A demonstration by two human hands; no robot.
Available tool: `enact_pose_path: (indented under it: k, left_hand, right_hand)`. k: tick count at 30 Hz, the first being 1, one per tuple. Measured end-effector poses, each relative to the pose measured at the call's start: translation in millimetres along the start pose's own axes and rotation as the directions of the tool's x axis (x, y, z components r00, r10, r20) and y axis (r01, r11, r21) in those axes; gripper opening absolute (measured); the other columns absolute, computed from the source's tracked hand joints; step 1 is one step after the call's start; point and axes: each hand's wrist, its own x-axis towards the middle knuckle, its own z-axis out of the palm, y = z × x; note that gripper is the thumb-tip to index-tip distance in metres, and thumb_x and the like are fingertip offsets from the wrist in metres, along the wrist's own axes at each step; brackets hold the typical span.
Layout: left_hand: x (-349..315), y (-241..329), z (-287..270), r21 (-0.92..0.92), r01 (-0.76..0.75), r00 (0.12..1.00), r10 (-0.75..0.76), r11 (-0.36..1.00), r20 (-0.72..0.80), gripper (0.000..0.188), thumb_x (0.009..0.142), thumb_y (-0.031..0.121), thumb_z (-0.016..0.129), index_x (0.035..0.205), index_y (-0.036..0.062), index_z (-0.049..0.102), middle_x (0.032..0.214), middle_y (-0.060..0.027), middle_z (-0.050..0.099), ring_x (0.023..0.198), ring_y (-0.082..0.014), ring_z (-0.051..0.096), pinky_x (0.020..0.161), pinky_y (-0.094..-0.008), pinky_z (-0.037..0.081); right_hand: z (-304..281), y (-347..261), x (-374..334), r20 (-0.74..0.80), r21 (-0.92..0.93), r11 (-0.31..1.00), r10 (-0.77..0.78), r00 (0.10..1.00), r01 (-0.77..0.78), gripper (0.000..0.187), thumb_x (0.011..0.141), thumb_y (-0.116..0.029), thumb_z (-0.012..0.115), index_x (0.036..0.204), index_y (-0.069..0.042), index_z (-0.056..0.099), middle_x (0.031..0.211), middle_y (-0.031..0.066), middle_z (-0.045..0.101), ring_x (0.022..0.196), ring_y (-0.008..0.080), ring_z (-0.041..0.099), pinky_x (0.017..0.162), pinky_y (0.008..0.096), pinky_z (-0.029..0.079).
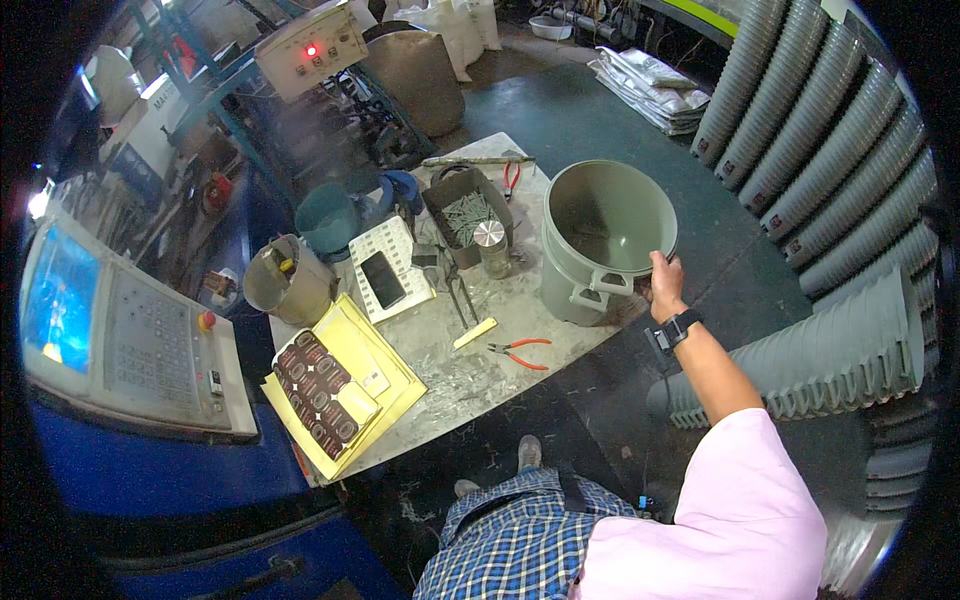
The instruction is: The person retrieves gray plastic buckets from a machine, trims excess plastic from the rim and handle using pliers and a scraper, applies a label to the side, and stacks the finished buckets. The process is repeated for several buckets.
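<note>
My right hand is closed on the right rim of a grey-green plastic bucket, a dark band around its wrist. The bucket stands upright at the right end of the table, with handle lugs on its near side; nothing shows inside it. It appears to be nested in another bucket, though I cannot tell for sure. My left hand is out of view. Left of the bucket are a lidded jar, orange-handled pliers and a tool with a yellow handle.
A bin of grey pieces, red-handled pliers, a phone on a white sheet and yellow folders lie on the table. A machine control panel stands left. Tall stacks of grey buckets line the right; one stack lies sideways.
</note>
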Motion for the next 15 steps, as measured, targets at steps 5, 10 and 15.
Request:
enact_pose_path:
  k: [5,10,15]
  left_hand:
    - [-1.6,5.0,15.0,0.003,-0.027,0.976,0.026,1.0,0.215,0.044,0.076,0.015,0.06,0.118,0.0038,0.051,0.118,-0.0149,0.052,0.107,-0.0278,0.05,0.09,-0.0413,0.039]
    - [10.0,10.2,27.2,-0.117,-0.153,0.914,0.186,0.981,0.362,0.043,0.078,0.012,0.055,0.118,-0.0008,0.049,0.114,-0.0175,0.053,0.105,-0.0284,0.052,0.092,-0.036,0.039]
    - [24.4,11.3,35.5,-0.271,-0.496,0.577,0.547,0.825,0.607,0.018,0.085,0.009,0.049,0.094,-0.0037,0.058,0.098,-0.0157,0.056,0.084,-0.0243,0.054,0.075,-0.0337,0.046]
  right_hand:
    - [6.2,28.8,13.2,-0.023,-0.055,0.992,-0.115,0.993,0.114,0.043,0.083,-0.028,0.054,0.109,0.005,0.049,0.101,0.0186,0.058,0.086,0.0288,0.06,0.07,0.039,0.048]
    - [16.9,32.0,4.5,-0.109,-0.119,0.987,-0.12,0.987,0.107,0.05,0.085,-0.037,0.055,0.11,0.006,0.05,0.103,0.0196,0.058,0.089,0.0285,0.059,0.071,0.0384,0.047]
    - [13.2,11.7,-32.2,-0.249,-0.05,0.992,-0.123,0.961,0.114,0.063,0.085,-0.048,0.054,0.111,0.009,0.052,0.109,0.0259,0.058,0.101,0.038,0.056,0.086,0.0418,0.043]
